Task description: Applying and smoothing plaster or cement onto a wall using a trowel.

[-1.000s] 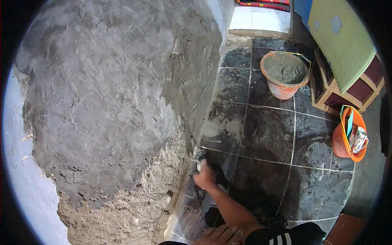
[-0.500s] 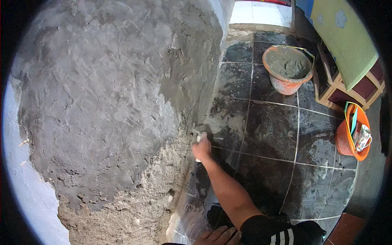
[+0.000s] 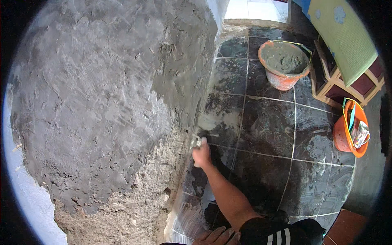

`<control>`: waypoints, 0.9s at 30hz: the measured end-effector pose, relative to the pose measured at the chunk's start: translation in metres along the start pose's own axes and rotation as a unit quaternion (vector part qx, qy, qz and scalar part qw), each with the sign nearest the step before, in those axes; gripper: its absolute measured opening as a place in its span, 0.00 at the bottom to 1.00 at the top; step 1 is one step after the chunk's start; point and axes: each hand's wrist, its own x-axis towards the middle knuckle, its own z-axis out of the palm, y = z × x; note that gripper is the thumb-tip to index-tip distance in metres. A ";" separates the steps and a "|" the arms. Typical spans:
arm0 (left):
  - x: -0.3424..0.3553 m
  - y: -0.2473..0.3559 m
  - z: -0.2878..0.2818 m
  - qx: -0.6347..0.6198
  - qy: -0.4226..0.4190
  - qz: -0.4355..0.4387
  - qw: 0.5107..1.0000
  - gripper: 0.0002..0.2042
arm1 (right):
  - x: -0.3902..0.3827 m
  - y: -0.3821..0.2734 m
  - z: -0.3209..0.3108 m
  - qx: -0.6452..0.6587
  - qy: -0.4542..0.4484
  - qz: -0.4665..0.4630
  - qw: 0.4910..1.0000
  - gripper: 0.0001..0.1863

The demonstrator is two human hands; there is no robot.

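Here, the right hand grips a pale-handled trowel at the foot of the rough, grey-plastered wall, beside black floor tiles; whether the dusty left hand holds anything, I can't tell.

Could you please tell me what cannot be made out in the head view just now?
Head view, tool: grip mostly covered by the right hand; blade hard to make out against the grey plaster.
Head view, left hand: cut off by the lower edge, so whether it holds anything cannot be told.
Head view, bucket at far right: its inside bottom is hidden by its wall and contents.
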 end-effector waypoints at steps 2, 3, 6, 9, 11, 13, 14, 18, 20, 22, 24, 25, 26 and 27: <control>-0.002 -0.001 0.000 0.007 -0.008 -0.010 1.000 0.19 | 0.011 0.000 0.009 -0.068 0.011 0.026 0.997 0.23; -0.003 -0.002 0.001 0.007 -0.008 -0.012 1.000 0.19 | 0.007 -0.003 0.015 -0.068 0.009 0.027 0.997 0.23; -0.005 -0.007 0.001 0.047 -0.015 -0.014 0.999 0.20 | -0.012 -0.018 0.024 -0.090 -0.002 0.036 0.995 0.29; -0.005 -0.008 0.002 0.041 -0.017 -0.014 0.999 0.20 | -0.042 -0.050 0.009 -0.138 -0.094 0.068 0.984 0.30; -0.002 -0.010 0.003 0.041 0.002 0.021 0.999 0.19 | -0.069 -0.065 -0.003 -0.124 -0.105 0.043 0.986 0.28; 0.005 -0.009 0.002 0.034 0.005 0.028 0.999 0.19 | -0.088 -0.056 -0.013 -0.111 -0.115 0.017 0.987 0.26; 0.008 -0.009 0.001 0.031 0.006 0.027 0.999 0.19 | -0.097 -0.048 -0.017 -0.094 -0.098 -0.021 0.990 0.26; 0.005 -0.011 0.009 0.032 -0.009 0.011 0.999 0.20 | -0.051 -0.011 -0.022 -0.014 -0.085 0.023 0.996 0.25; 0.000 -0.008 0.006 0.029 -0.002 0.011 1.000 0.20 | -0.026 -0.001 -0.011 -0.031 -0.020 0.013 0.999 0.25; -0.003 -0.007 0.002 0.035 -0.010 -0.008 0.999 0.20 | -0.008 -0.035 -0.008 -0.085 -0.039 0.054 0.994 0.24; -0.002 -0.005 0.000 0.037 -0.019 -0.013 0.999 0.20 | -0.009 -0.030 0.002 -0.060 -0.051 0.052 0.996 0.29; -0.002 -0.004 -0.001 0.042 -0.013 -0.017 0.999 0.20 | -0.015 -0.034 0.010 -0.031 -0.070 0.050 0.996 0.34; -0.003 -0.003 -0.001 0.046 -0.007 -0.021 0.999 0.19 | -0.027 -0.037 0.016 -0.053 -0.059 0.026 0.997 0.35; -0.002 -0.003 0.000 0.046 -0.006 -0.021 0.999 0.19 | -0.039 -0.036 0.020 0.023 -0.083 0.081 0.993 0.36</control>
